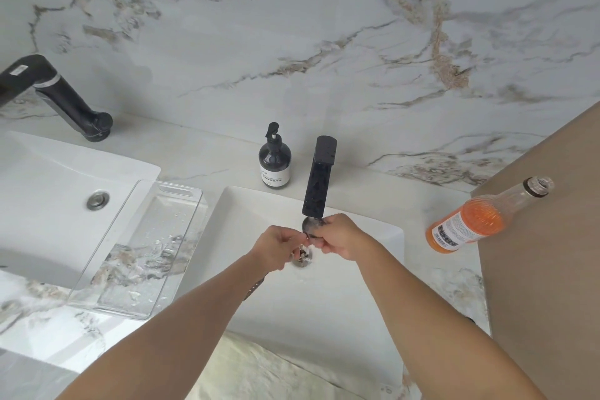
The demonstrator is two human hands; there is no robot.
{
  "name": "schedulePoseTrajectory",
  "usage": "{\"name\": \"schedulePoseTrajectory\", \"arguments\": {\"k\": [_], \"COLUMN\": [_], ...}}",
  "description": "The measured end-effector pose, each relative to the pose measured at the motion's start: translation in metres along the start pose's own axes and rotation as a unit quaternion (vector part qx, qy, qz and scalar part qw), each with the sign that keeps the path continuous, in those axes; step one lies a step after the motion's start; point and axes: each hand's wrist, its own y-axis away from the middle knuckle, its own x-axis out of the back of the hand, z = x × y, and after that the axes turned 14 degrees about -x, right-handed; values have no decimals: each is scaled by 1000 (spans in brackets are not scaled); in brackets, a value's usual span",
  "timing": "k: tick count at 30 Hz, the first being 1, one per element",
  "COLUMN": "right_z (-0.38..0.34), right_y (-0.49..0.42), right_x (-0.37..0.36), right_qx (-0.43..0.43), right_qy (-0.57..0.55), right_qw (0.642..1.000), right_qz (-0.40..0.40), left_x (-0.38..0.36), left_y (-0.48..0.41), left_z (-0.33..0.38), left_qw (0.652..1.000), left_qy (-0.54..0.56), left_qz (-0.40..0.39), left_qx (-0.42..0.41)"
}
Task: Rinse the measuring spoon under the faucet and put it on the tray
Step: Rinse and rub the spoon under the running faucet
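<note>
The measuring spoon [311,226] is dark metal; its round bowl sits just under the spout of the black faucet [319,175]. My right hand [339,237] grips the spoon beside the bowl. My left hand [278,245] pinches at the spoon from the left, fingers closed on it. A dark strip, maybe the spoon's handle, shows below my left forearm. Both hands hover over the drain [302,257] of the white sink [373,295]. The clear plastic tray [181,201] lies to the left, wet with drops, bridging the counter and the other basin.
A dark soap pump bottle [274,157] stands behind the sink. An open bottle of orange liquid [477,221] stands at the right by a tan panel [552,253]. A second sink [42,191] with a black faucet [55,94] is at the left.
</note>
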Motion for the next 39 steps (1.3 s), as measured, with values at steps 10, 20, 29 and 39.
{"name": "schedulePoseTrajectory", "arguments": {"k": [10, 20, 29, 39], "right_z": [-21, -1, 5, -13], "right_y": [3, 8, 9, 6], "right_x": [8, -15, -10, -9], "right_qx": [78, -48, -53, 50], "right_qy": [342, -116, -18, 175], "right_qw": [935, 992, 998, 982], "right_qz": [54, 13, 26, 41], "left_x": [41, -6, -3, 18], "left_y": [-12, 2, -15, -35], "left_z": [38, 32, 30, 64], "left_qw": [931, 973, 975, 985], "left_qy": [-319, -75, 124, -170], "left_qz": [-171, 215, 179, 39], "left_qx": [-40, 36, 37, 9]}}
